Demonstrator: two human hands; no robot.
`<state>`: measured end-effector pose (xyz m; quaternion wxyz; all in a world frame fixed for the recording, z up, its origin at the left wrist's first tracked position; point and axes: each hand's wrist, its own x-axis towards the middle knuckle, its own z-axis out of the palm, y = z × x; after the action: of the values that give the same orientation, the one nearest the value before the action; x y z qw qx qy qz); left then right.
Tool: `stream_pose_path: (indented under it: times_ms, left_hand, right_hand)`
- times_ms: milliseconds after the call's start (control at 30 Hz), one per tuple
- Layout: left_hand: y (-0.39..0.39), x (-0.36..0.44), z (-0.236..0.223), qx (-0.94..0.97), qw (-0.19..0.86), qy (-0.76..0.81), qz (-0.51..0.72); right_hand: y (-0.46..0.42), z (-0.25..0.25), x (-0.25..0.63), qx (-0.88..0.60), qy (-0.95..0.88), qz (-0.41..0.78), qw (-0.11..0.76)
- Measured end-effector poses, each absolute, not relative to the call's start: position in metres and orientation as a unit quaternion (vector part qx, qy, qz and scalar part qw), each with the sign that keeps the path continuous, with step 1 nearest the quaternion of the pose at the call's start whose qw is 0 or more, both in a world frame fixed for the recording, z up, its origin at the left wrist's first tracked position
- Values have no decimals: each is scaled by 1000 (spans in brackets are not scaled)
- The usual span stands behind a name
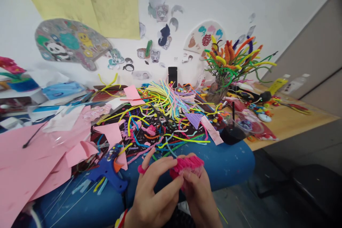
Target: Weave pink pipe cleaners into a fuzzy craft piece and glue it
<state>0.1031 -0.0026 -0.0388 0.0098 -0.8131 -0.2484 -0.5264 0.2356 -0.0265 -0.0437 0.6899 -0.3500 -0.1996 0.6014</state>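
A bundle of bright pink, fuzzy pipe cleaner (190, 164), folded into close ridges, is held between my hands above the table's front edge. My right hand (199, 192) closes round it, with the thumb pressed on its near side. From the left, my left hand (157, 192) pinches the bundle's edge with its fingertips; part of that grip is hidden. A pink fuzzy loop (142, 169) sits around a finger of my left hand. Left of my hands, a blue glue gun (108, 174) lies on the blue table cover (213, 160).
Loose pipe cleaners (171, 101) cover the middle of the table. Pink paper (29, 160) spreads over the left side. A vase (215, 92) of colourful pipe cleaners, a black cup (233, 133) and bottles (296, 83) stand to the right. A phone (172, 76) leans on the wall.
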Motion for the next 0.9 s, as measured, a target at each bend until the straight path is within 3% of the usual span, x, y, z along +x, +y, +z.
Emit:
stream_pose_path:
  times_ms: [400,600,900]
  left_hand:
    - [1,108,-41,-798,0,-272,-537]
    - [-4,118,-51,-683,-20,-317,-657]
    - [-8,118,-49,-749,40,-280,-600]
  right_hand:
    - [-25,-48,237,-340,-193,598,700]
    - [-26,-57,237,-342,-132,595,715]
    - [-23,-57,237,-349,-98,621,695]
